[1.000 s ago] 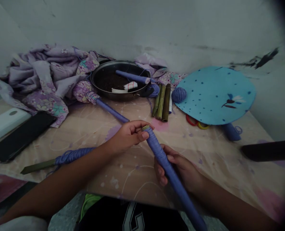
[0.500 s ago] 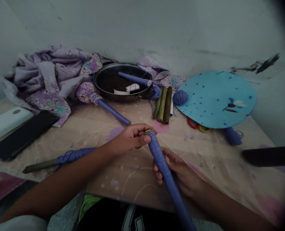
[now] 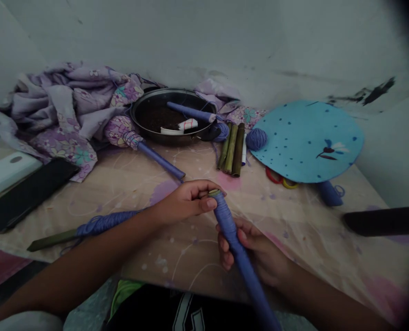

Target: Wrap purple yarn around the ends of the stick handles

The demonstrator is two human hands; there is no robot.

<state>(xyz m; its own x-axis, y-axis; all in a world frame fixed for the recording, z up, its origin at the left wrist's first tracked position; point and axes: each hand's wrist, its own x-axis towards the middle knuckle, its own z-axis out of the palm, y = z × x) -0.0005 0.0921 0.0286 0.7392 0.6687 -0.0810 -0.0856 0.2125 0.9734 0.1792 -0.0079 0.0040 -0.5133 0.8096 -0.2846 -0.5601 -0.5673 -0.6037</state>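
A long stick wrapped in purple-blue yarn (image 3: 243, 255) slants from the middle of the view down to the lower edge. Its top end shows a bare, greenish cut rim. My left hand (image 3: 195, 200) pinches that top end between thumb and fingers. Lower down the shaft, my right hand (image 3: 244, 246) is wrapped round the yarn-covered part. Under my left forearm lies another stick (image 3: 52, 239), pointed and green, with loose yarn wound on it. Beyond my left hand rests a purple rod (image 3: 161, 160) with a floral cloth head (image 3: 121, 131).
A black pan (image 3: 145, 124) holds dark matter and a yarn-wrapped stick. Several green-brown stalks (image 3: 231, 149) lie beside a yarn ball (image 3: 256, 139). A blue dotted oval board (image 3: 308, 142) is at right. Crumpled floral cloth (image 3: 62, 110) and a black phone (image 3: 28, 195) lie left.
My right hand's fingers have shifted slightly round the yarn-wrapped stick. My left hand still pinches its top end. The whole view has drifted a little to the left.
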